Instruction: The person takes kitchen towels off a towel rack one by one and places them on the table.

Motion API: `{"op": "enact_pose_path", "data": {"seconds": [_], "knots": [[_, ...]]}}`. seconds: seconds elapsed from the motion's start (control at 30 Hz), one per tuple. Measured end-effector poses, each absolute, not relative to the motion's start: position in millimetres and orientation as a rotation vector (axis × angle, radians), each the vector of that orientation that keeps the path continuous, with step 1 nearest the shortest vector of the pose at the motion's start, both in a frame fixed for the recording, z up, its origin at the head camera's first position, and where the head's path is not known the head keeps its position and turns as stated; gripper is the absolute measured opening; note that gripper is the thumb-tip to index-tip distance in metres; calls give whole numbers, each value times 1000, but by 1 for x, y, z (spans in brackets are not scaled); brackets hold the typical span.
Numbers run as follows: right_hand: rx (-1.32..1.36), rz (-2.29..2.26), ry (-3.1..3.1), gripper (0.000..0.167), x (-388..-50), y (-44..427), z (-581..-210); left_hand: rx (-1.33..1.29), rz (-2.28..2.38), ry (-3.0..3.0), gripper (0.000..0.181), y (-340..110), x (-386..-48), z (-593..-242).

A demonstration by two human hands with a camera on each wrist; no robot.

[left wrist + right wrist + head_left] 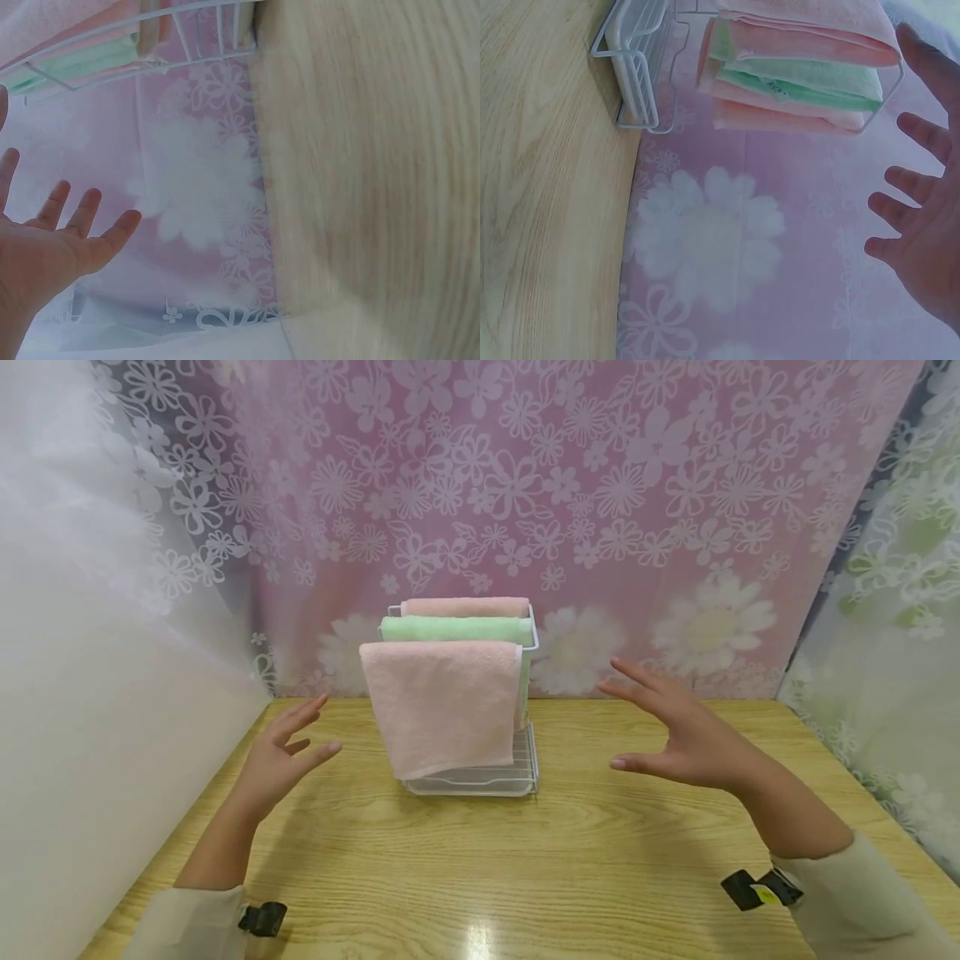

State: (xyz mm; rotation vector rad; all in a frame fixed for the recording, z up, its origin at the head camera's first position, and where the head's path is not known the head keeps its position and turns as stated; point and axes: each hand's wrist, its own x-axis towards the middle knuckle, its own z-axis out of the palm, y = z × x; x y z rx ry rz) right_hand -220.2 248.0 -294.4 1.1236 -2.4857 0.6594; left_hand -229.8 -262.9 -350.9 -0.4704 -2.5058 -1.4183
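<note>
A white wire rack [534,760] stands on the wooden table with towels draped over its bars. The front towel [446,706] is pink and hangs down nearly to the tray at the base. Behind it come a green towel [456,628] and another pink towel [465,607]. My left hand [277,760] hovers left of the rack, fingers spread and holding nothing. On the other side my right hand [686,735] is held in the air, its fingers apart and thumb out, touching nothing. The right wrist view shows the folded towel edges [802,82] from the side.
The light wooden table [585,868] runs up to a pink flowered backdrop [480,485]. A white sheet [97,635] closes off the left side, and a flowered sheet [892,652] the right. The rack's white base tray [468,783] rests on the table.
</note>
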Motion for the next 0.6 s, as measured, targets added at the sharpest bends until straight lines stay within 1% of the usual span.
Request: {"op": "enact_pose_path", "data": {"seconds": [0.43,0.6], "knots": [[1159,677,-2410,83,-228,231,-283,-491,-1490,-2447,61,-250,-237,-337],[1128,657,-2366,80,-230,223,-279,-498,-1527,-2408,57,-246,-239,-334]]}}
